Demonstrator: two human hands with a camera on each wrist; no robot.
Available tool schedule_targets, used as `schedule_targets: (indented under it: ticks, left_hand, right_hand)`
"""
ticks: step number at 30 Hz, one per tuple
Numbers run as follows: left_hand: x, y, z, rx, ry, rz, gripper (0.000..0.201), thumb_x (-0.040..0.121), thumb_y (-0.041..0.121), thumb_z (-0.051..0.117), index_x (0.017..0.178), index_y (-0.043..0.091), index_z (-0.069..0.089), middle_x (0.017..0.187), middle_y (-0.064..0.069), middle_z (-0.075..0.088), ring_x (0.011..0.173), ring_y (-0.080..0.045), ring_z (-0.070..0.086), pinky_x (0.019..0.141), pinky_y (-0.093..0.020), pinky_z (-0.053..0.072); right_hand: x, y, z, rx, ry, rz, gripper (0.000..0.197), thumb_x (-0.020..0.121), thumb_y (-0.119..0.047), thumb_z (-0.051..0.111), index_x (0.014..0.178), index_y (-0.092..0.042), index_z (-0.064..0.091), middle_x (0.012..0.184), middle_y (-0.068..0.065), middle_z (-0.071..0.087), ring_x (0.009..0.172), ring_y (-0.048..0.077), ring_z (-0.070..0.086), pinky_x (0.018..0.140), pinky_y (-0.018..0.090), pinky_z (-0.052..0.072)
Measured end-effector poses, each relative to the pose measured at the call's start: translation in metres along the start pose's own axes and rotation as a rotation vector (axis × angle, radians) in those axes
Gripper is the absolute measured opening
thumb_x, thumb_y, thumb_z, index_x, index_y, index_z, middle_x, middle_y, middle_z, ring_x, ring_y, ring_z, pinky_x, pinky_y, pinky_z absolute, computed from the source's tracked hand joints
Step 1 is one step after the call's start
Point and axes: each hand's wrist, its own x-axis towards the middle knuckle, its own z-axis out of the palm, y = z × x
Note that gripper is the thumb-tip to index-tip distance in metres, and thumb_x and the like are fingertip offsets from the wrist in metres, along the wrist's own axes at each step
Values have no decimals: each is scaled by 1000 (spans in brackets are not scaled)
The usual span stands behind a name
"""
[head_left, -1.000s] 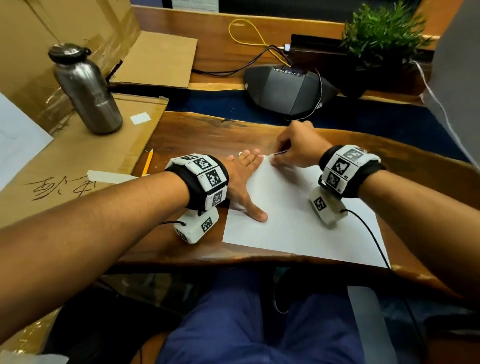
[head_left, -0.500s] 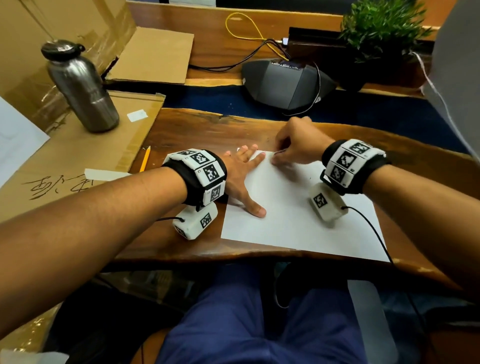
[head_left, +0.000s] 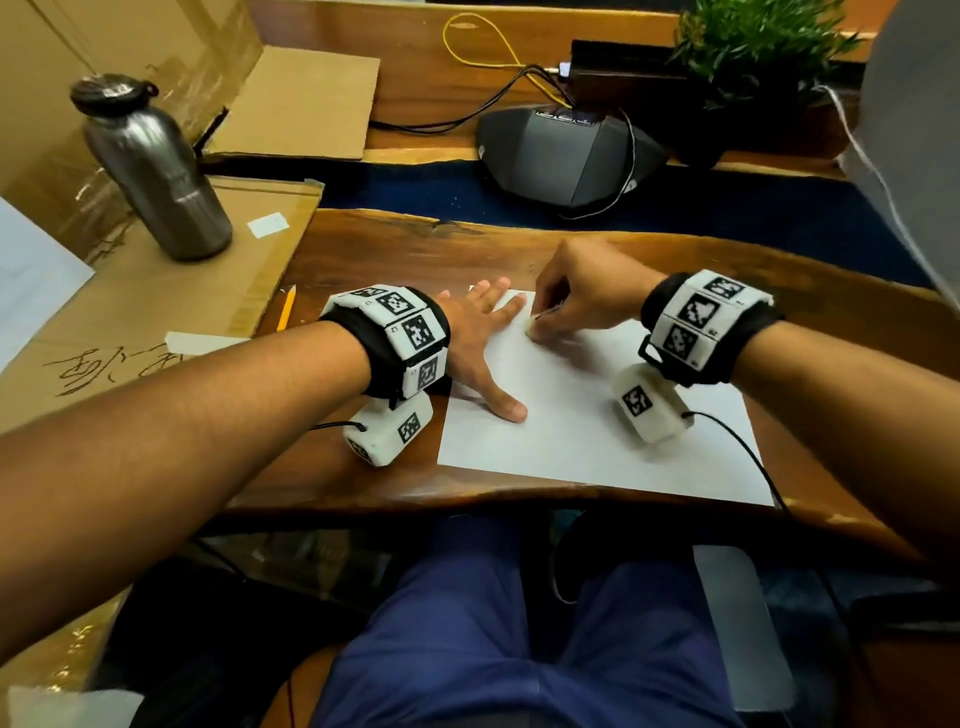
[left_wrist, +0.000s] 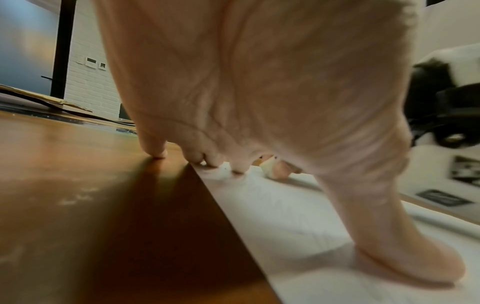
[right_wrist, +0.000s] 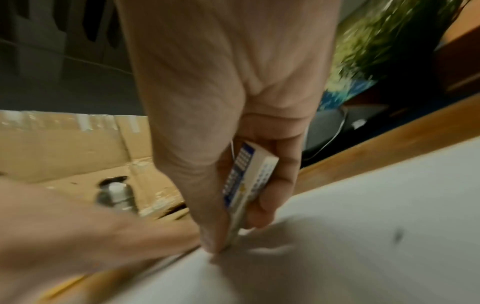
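The small rectangular eraser (right_wrist: 249, 174), a white block in a white paper sleeve printed with blue, stood nearly on end in the right grip (right_wrist: 221, 92). It was pinched between the thumb on one side and the curled fingers on the other. Its lower end met the white sheet of paper (right_wrist: 363, 226) near the sheet's far left corner, directly beneath that grip. The sleeve's print was too blurred to read, and the thumb tip hid the very end touching the paper. From the head camera only a pale sliver of the eraser showed under the knuckles. A small dark mark on the sheet, right of that grip, was too smeared to identify.

Just left of the right grip, the left grip (head_left: 478, 343) lay flat with fingers straight and spread, holding nothing. Its thumb and most fingertips pressed on the sheet's left part, and the little finger rested on the brown wooden tabletop (left_wrist: 78, 185). A yellow pencil (head_left: 287, 312) lay left of the left grip's wrist. A steel water bottle (head_left: 156, 171) stood well beyond it on flat brown cardboard (head_left: 156, 301). A dark grey conference speaker (head_left: 566, 150) sat beyond the right grip, well apart.
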Motion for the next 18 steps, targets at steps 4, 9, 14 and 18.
schedule_targets:
  ticks: [4, 9, 14, 18]
  left_hand:
    - [-1, 0, 1, 7, -3, -4, 143, 56, 88, 62, 151, 29, -28, 157, 2, -37, 147, -19, -26, 120, -55, -8]
    - [-2, 0, 1, 1, 8, 1, 143, 55, 89, 61, 151, 29, -27, 158, 2, -36, 148, -19, -26, 120, -52, -10]
    - [-4, -2, 4, -3, 37, 18, 139, 60, 87, 61, 152, 28, -26, 158, 3, -35, 147, -18, -26, 121, -49, -11]
    - [-6, -6, 5, 13, 44, 64, 133, 67, 84, 59, 153, 26, -25, 158, 3, -35, 147, -16, -28, 120, -45, -15]
  right_hand:
    - [3, 8, -4, -21, 112, 73, 20, 74, -31, 85, 74, -13, 77, 70, -2, 68, 79, 20, 62, 65, 28, 45]
    - [-1, 9, -6, -29, 31, 84, 19, 75, -30, 84, 71, -16, 73, 72, -1, 69, 76, 17, 60, 65, 29, 47]
    - [-18, 38, -24, 218, 57, 228, 22, 76, -29, 86, 72, -11, 75, 64, 4, 73, 59, 13, 68, 66, 27, 56]
    - [-36, 62, -18, 285, -148, 330, 17, 76, -24, 87, 81, -11, 77, 76, 6, 76, 69, 20, 70, 74, 37, 60]
